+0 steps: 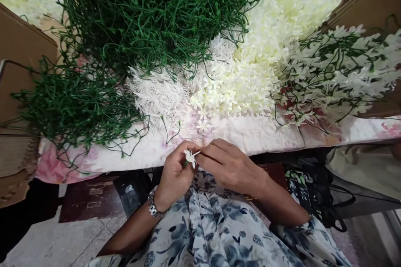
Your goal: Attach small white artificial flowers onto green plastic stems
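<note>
The left hand (179, 175) is curled, thumb and fingers closed around a small white flower (189, 158), whose petals stick out between the two hands, with a bit of green showing beneath them. The right hand (233, 169) meets it from the other side, fingers bent together and tips at the flower's edge; whether they grip a petal or only touch it, I cannot tell. Both hands are at the near edge of a flowered cloth (260, 139). Just beyond them lie a loose green stem (169, 135) and a single white blossom (203, 125). Past these is a heap of thin white strands (163, 96), with pale yellow-white petals (241, 83) beyond the right hand. A big pile of green stems (156, 16) rises farther off, and a smaller heap of stems (81, 104) spreads left of the left hand. Well to the right of the right hand lie stemmed white flowers (354, 66). A watch (153, 203) circles the left wrist.
</note>
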`<action>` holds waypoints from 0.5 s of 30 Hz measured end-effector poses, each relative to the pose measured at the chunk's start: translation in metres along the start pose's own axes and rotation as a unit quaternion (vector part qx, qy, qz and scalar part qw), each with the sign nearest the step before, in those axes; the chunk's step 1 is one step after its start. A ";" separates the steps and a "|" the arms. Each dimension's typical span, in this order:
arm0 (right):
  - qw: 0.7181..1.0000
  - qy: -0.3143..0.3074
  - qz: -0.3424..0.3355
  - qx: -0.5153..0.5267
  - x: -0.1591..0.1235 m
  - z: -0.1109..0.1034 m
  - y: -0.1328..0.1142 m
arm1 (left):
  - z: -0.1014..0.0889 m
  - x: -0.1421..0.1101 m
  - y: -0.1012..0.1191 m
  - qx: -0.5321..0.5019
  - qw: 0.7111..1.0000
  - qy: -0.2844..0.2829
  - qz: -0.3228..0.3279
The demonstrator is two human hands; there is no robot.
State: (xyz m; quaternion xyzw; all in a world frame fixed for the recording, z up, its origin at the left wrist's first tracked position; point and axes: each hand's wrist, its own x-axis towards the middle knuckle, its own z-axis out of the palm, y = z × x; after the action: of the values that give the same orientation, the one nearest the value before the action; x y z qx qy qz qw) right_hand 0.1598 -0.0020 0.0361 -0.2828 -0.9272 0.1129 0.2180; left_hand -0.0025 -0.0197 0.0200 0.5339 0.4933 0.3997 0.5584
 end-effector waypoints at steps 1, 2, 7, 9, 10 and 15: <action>1.000 -0.001 -0.001 0.000 0.002 0.000 -0.001 | 0.000 -0.001 -0.003 -0.014 1.000 0.013 0.003; 1.000 0.006 0.003 0.004 0.003 0.001 -0.001 | -0.001 -0.002 -0.006 -0.035 0.999 0.025 0.006; 0.988 0.124 0.072 0.058 0.002 0.002 0.009 | -0.004 -0.004 -0.019 -0.136 0.987 0.080 -0.033; 0.981 0.146 0.125 0.039 0.001 0.004 0.017 | -0.006 -0.002 -0.019 -0.145 0.983 0.102 -0.040; 0.978 0.142 0.151 0.019 0.001 0.005 0.020 | -0.007 -0.001 -0.018 -0.149 0.982 0.112 -0.040; 0.971 0.067 0.212 -0.093 0.010 0.015 0.026 | -0.012 0.003 -0.016 -0.171 0.976 0.135 -0.026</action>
State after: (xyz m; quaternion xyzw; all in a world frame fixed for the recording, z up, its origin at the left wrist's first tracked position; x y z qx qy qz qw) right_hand 0.1574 0.0237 0.0175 -0.4984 -0.8360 0.0508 0.2237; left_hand -0.0153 -0.0160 0.0045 0.3582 0.5022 0.5321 0.5800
